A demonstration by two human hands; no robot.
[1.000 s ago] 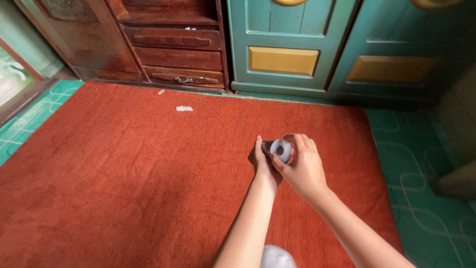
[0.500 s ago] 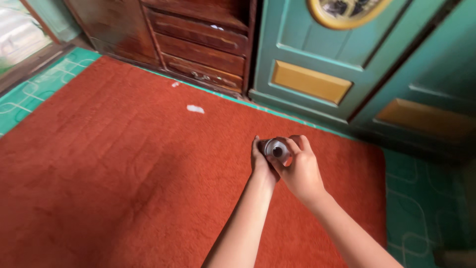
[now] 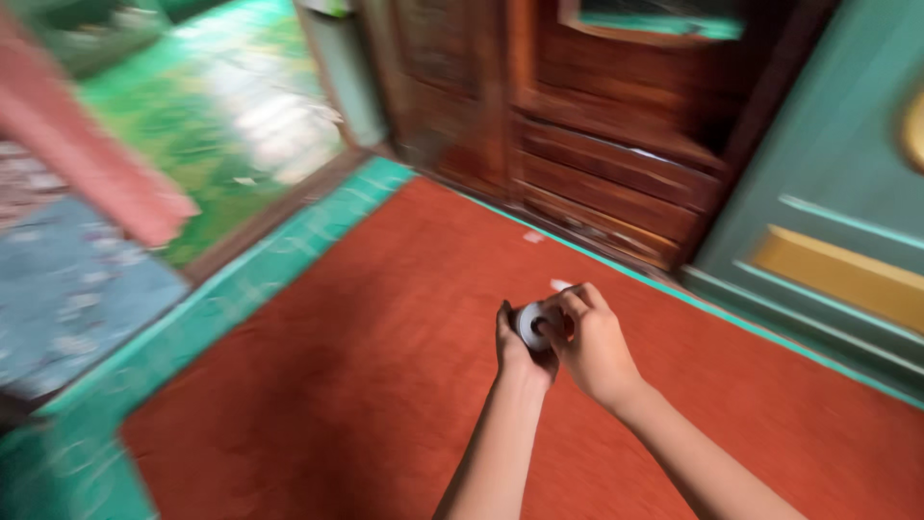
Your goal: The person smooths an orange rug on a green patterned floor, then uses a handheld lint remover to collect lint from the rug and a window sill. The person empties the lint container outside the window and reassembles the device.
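Both of my hands are raised together over a rust-red carpet (image 3: 366, 385). My left hand (image 3: 515, 349) grips the side of a small round silvery-white object (image 3: 530, 325) with a dark hole in its middle. My right hand (image 3: 592, 345) wraps over its right side, with fingertips on its face. What lies behind the disc is hidden by my fingers. The whole frame is blurred by head motion.
A dark wooden cabinet (image 3: 616, 164) with drawers stands at the back, a teal cupboard (image 3: 847, 241) with a yellow panel to its right. A small white scrap (image 3: 560, 285) lies on the carpet near my hands. Teal patterned floor (image 3: 250, 279) borders the carpet; an open doorway shows at left.
The view has swung left, bringing the doorway and outdoor ground into sight. My hands keep the same hold on the round object; my right fingers have shifted slightly over its face.
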